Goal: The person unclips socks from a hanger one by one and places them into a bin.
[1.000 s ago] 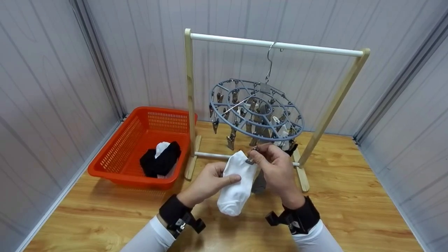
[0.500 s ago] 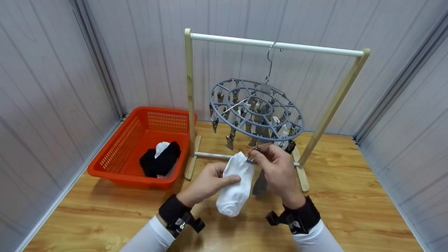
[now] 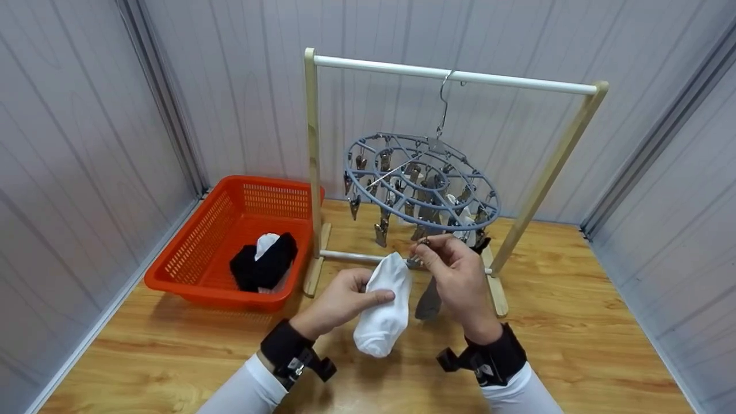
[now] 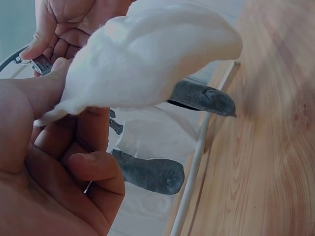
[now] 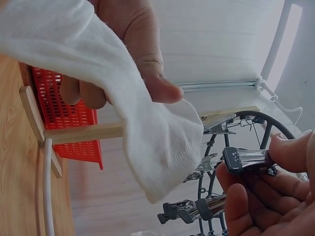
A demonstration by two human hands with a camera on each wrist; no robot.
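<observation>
Two bare hands work in front of a round grey-blue plastic hanger (image 3: 422, 188) with concentric rings and spokes. The left hand (image 3: 342, 302) pinches a white cloth sock (image 3: 384, 310) between thumb and fingers. The sock is held tilted above the table, its upper end towards the hanger and its lower end towards the person. The right hand (image 3: 460, 282) pinches a small metal clip with a dark tip (image 5: 246, 160) between thumb and fingers, just below the hanger's front edge. In the right wrist view the clip sits near the sock's upper end, with a gap between them.

The hanger is tilted, its metal hook (image 3: 444, 103) over the white rail (image 3: 454, 74) of a rack with pale wooden posts (image 3: 313, 155). More metal clips (image 3: 381, 230) dangle beneath the rings. One grey sock (image 3: 428, 303) hangs just beside the right hand; the left wrist view shows a second grey sock (image 4: 152, 174) and a white piece of fabric (image 4: 157, 132) between the two.

To the left of the rack, on the wood-grain table (image 3: 575, 345), stands an orange-red plastic basket with slotted walls (image 3: 195, 253). Inside it lie black cloth (image 3: 273, 267) and a smaller white cloth (image 3: 266, 245). Black straps carrying small devices circle both wrists, above white sleeves.
</observation>
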